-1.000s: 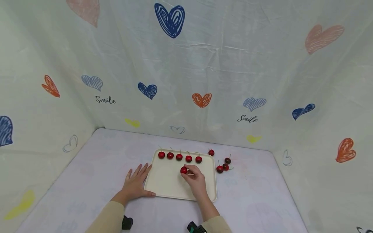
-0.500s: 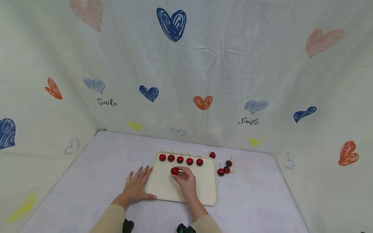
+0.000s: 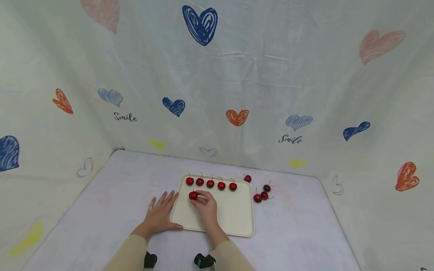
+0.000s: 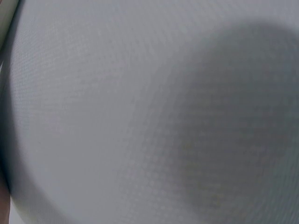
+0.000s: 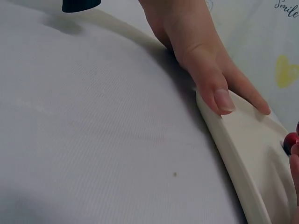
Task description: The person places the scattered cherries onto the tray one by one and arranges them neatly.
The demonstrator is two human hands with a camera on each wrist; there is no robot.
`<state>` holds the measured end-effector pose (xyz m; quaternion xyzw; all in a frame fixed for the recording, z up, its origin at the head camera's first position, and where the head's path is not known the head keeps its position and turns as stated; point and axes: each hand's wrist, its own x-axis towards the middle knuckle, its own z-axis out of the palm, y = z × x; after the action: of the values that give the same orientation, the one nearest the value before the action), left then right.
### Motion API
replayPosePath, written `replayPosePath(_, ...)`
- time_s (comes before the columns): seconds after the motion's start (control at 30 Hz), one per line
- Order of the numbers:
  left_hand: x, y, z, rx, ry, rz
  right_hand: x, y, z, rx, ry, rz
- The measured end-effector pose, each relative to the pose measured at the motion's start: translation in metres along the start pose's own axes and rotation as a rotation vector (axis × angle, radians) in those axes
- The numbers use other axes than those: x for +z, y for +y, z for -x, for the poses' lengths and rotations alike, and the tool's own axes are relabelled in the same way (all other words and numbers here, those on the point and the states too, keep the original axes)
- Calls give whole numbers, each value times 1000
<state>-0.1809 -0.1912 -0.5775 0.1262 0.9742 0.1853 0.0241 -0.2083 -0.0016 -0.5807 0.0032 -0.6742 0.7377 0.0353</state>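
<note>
A cream rectangular tray [image 3: 234, 218] lies on the table with a row of several red cherries [image 3: 210, 184], stems upward, along its far side. My right hand [image 3: 207, 210] pinches a cherry [image 3: 193, 195] by its right side, stem up, over the tray's left part in front of that row. Whether this cherry touches the tray I cannot tell. My left hand [image 3: 158, 218] has its fingers spread at the tray's left edge. In the right wrist view, its thumb rests on the tray rim [image 5: 226, 149], and the pinched cherry [image 5: 290, 142] is cut off at the right border.
Several loose cherries [image 3: 257, 198] lie on the table just right of the tray. The white-covered table [image 3: 298, 226] ends at a hanging cloth [image 3: 257, 90] printed with hearts. The left wrist view is mostly blurred pale cloth [image 4: 93, 116].
Pinching the cherry, my right hand has moved left across the tray, from under the right end of the row to under its left end. My left hand stays at the tray's edge.
</note>
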Motion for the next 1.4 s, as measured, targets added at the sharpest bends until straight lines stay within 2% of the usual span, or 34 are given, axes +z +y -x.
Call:
replayPosePath(0.2,-1,0,1,6,-2,-7,16,1,-5,-59,44,127)
replayPosePath(0.33,3,-1,0,10,6,-5,23,-2,-4,-19,64,183)
replayPosePath(0.47,7,-2,-1,23,23,3,25,-2,-4,-4,87,255)
replayPosePath(0.8,6,0,-2,35,29,5,26,8,-7,-66,114,383)
replayPosePath(1.03,2,-1,-1,36,25,-8,30,11,-9,-81,117,461)
replayPosePath(1.23,5,-6,1,43,37,-27,33,11,-8,-107,102,509)
replayPosePath(1.4,4,-5,1,45,42,-5,33,10,-6,-122,84,559)
